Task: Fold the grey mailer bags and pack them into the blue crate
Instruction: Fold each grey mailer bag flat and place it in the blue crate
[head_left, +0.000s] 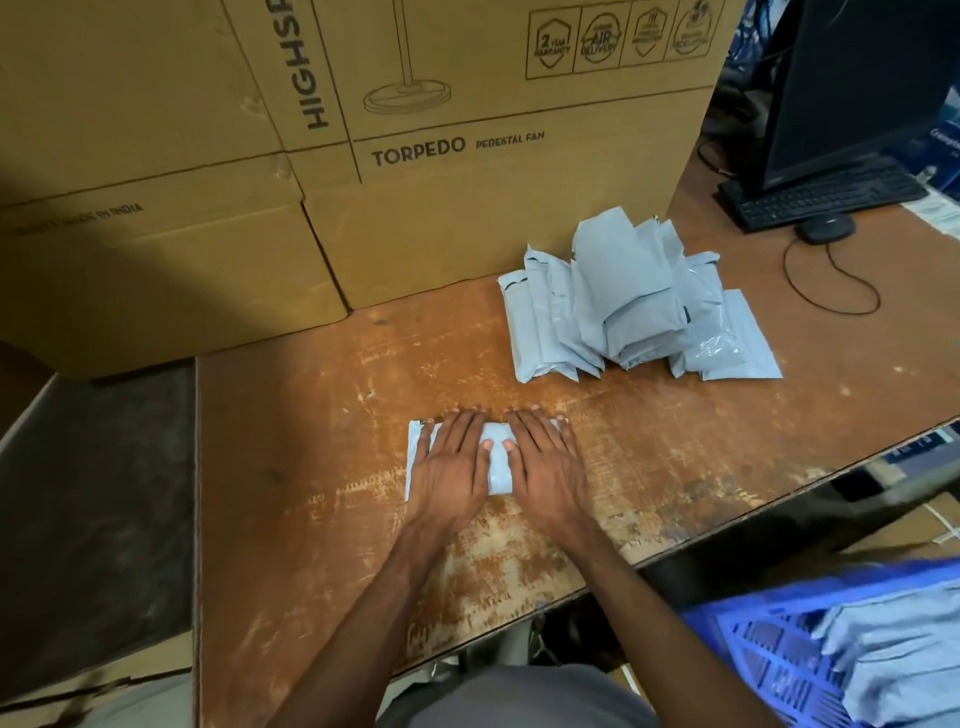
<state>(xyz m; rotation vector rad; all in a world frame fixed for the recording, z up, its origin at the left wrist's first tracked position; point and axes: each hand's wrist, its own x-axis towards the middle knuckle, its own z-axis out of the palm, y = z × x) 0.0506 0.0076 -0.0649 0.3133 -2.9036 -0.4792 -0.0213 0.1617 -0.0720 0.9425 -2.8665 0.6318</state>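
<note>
Hands lay flat, side by side, on one grey mailer bag (497, 460) near the front of the worn wooden bench (322, 395) in the head view. The left hand (451, 470) and the right hand (543, 467) both had their fingers (470, 428) straight and spread, pressing the bag down and gripping nothing. A heap of grey mailer bags (631, 306) sat farther back on the bench to the right, well apart from the hands. The blue crate (769, 649) stood below the bench edge at lower right, with grey bags (904, 654) already inside. Large cardboard boxes (363, 171) rose behind, and a keyboard (821, 195) and mouse (826, 227) lay at far right.
</note>
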